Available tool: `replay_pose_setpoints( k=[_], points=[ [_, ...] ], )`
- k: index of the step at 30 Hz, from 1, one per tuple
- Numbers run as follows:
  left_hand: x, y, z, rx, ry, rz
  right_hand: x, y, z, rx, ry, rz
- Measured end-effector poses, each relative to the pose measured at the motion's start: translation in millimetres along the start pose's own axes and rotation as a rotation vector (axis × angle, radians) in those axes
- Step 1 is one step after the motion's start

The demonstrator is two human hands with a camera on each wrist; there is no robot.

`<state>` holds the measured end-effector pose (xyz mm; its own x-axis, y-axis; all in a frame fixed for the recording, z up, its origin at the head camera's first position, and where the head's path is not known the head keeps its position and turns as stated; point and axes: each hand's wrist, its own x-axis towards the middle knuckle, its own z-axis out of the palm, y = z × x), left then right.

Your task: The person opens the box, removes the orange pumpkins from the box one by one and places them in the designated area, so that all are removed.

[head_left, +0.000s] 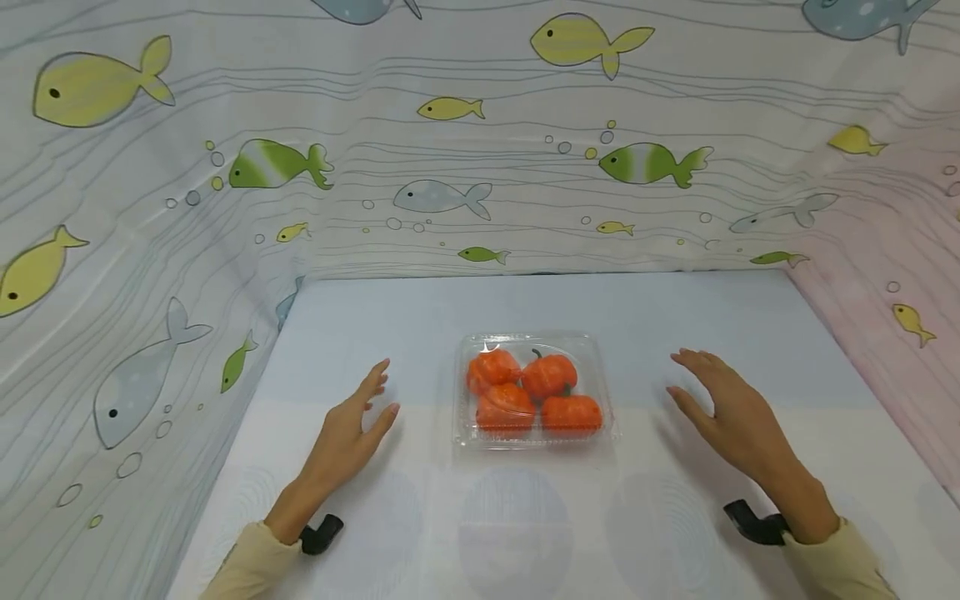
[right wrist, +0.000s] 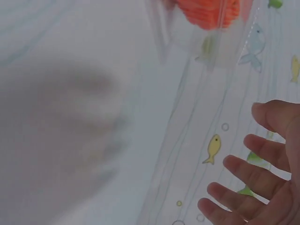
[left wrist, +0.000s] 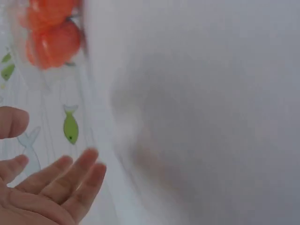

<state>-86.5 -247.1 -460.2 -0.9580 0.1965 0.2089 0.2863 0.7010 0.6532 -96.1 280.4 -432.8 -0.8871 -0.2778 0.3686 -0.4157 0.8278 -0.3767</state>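
A clear plastic clamshell box sits on the table between the two hands, its lid down over several orange, pumpkin-like vegetables. One orange vegetable at the back right has a dark curved stem. To the left of the box, the left hand hovers with fingers spread and nothing in them. On the other side the right hand is held apart from the box, its fingers extended and thumb toward it. Both wrist views show relaxed fingers and part of the box with orange vegetables.
The white table has faint round patterns near its front. A fish-printed curtain hangs along the back and both sides. Each wrist wears a black strap mount below a cream sleeve.
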Motion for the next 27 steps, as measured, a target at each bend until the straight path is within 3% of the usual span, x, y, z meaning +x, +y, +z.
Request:
replay_pose_setpoints(
  k=[3, 6, 9, 17, 21, 27],
  points=[
    [1.1, 8.6, 4.9, -0.214, -0.046, -0.062, 10.4, -14.7, 7.3, -0.02, 0.044, -0.085],
    [1.9, 14.2, 7.4, -0.424, -0.117, -0.143, 21.2, -30.4, 15.5, -0.014, 0.036, -0.145],
    [1.7, 18.8, 11.1, -0.556, -0.178, -0.187, 27.8, -43.3, 22.5, -0.001, 0.01, -0.187],
    [-6.3, 26.5, 22.3, -0.642, -0.289, -0.334, 36.0, -75.1, 41.5, 0.035, -0.113, -0.274],
    [-7.5, 27.4, 29.5, -0.688, -0.332, -0.307, 38.1, -90.6, 51.5, 0.068, -0.159, -0.33],
    [-2.0, 30.9, 42.1, -0.779, -0.385, -0.246, 40.4, -106.4, 65.4, 0.071, -0.156, -0.465]
  ],
)
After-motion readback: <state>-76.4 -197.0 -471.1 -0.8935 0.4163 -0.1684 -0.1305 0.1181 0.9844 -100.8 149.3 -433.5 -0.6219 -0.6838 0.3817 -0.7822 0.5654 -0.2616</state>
